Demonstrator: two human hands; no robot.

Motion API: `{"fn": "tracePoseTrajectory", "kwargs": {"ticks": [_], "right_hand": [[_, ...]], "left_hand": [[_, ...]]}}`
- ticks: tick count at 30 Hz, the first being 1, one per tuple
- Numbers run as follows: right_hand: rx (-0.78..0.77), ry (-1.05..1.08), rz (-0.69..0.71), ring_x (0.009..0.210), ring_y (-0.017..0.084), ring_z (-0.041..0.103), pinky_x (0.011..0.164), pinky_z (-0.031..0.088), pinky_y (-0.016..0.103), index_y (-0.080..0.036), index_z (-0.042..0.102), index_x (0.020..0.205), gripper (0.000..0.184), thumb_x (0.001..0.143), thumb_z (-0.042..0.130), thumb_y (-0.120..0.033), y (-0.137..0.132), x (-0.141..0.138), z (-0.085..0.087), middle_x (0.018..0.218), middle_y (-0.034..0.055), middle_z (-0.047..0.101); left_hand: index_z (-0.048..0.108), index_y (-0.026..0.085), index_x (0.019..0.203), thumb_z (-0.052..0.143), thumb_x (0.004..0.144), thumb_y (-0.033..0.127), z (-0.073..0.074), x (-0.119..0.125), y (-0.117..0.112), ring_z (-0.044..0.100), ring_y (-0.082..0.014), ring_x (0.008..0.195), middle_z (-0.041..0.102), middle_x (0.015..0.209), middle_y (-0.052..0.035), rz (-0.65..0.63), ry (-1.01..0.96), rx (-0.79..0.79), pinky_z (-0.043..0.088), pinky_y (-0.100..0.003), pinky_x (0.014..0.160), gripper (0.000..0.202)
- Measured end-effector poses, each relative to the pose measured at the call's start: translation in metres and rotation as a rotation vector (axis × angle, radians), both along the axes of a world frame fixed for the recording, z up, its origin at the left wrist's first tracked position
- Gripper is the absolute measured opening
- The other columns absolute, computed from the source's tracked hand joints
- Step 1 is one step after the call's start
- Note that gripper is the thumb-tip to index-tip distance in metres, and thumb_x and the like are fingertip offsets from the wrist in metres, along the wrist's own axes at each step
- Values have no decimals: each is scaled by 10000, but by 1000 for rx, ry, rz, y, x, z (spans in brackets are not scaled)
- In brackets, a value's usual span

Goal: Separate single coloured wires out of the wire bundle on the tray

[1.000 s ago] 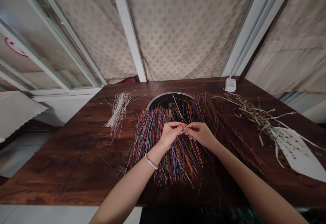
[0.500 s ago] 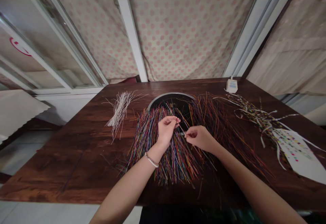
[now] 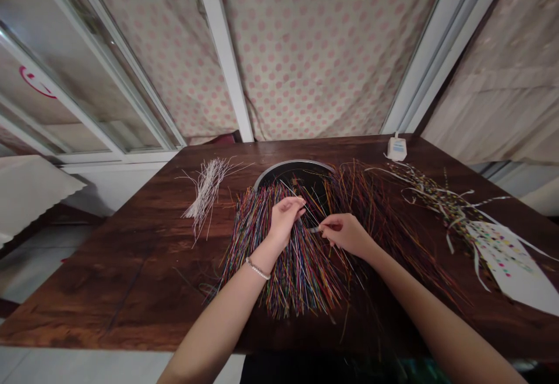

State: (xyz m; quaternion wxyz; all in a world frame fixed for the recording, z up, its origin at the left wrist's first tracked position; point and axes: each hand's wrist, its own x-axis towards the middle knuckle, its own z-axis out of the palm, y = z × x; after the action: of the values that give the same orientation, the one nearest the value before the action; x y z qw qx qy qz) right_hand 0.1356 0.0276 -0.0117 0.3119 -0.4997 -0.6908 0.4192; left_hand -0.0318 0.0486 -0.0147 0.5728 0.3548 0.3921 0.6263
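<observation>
A dense fan of thin multicoloured strands (image 3: 301, 273) lies spread across the wooden table (image 3: 131, 279), its upper ends running toward a round black object with a metal rim (image 3: 297, 166). My left hand (image 3: 285, 222) is curled over the strands, gripping some of them. My right hand (image 3: 345, 235) pinches a thin strand, with a small silvery piece (image 3: 313, 229) showing at its fingertips. A beaded bracelet (image 3: 257, 268) circles my left wrist. A second mass of darker strands (image 3: 384, 227) fans out to the right.
A bunch of white strands (image 3: 207, 192) lies at the table's left. A tangle of dotted ribbon strips (image 3: 441, 203) and a dotted white sheet (image 3: 509, 262) lie to the right. A white plug box (image 3: 396, 149) sits at the far edge, before polka-dot fabric (image 3: 314, 52).
My left hand has opened from the pinch beside my right hand and moved left and down onto the strands. My right hand has drawn slightly apart, still pinching at its fingertips.
</observation>
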Motion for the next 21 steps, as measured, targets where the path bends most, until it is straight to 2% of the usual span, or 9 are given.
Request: {"fn": "tracePoseTrajectory", "kwargs": {"ticks": [5,11,13,16,18,21], "right_hand": [[-13,39,-20,370,83,520,353,389,169,-142,651,695,166,697,514,-236,2,0,-3,540,17,620],[-28,52,-18,370,83,527,336,388,168,-144,647,687,170,703,513,-247,1,-2,-5,569,22,632],[-25,55,-19,367,80,526,337,390,167,-143,649,686,174,706,512,-247,0,-3,-5,572,23,634],[-46,84,-27,364,80,523,334,394,172,-136,652,693,178,702,517,-253,1,-4,-6,580,28,639],[-75,143,-33,377,84,532,343,407,180,-129,654,718,180,695,517,-243,2,-4,-6,594,33,643],[-92,253,-68,444,93,569,402,452,199,-118,653,823,219,685,506,-206,3,-4,-5,677,50,664]], "left_hand": [[673,144,710,670,637,226,-3,3,0,584,-189,933,660,841,-65,133,187,105,412,-349,877,109],[673,144,682,643,651,196,-3,1,1,610,-173,886,686,782,-55,208,229,140,325,-360,975,68],[671,151,677,646,653,208,-4,1,2,589,-186,963,690,788,-55,212,232,140,289,-366,1003,67],[665,158,679,650,655,225,-4,1,2,473,-204,1154,691,812,-67,214,229,150,247,-362,1028,73],[647,154,687,657,651,239,-3,1,1,449,-214,1181,682,888,-83,207,189,153,275,-363,1011,93],[586,148,742,652,666,294,1,0,-1,589,-223,998,667,942,-105,143,36,98,393,-391,903,178]]}}
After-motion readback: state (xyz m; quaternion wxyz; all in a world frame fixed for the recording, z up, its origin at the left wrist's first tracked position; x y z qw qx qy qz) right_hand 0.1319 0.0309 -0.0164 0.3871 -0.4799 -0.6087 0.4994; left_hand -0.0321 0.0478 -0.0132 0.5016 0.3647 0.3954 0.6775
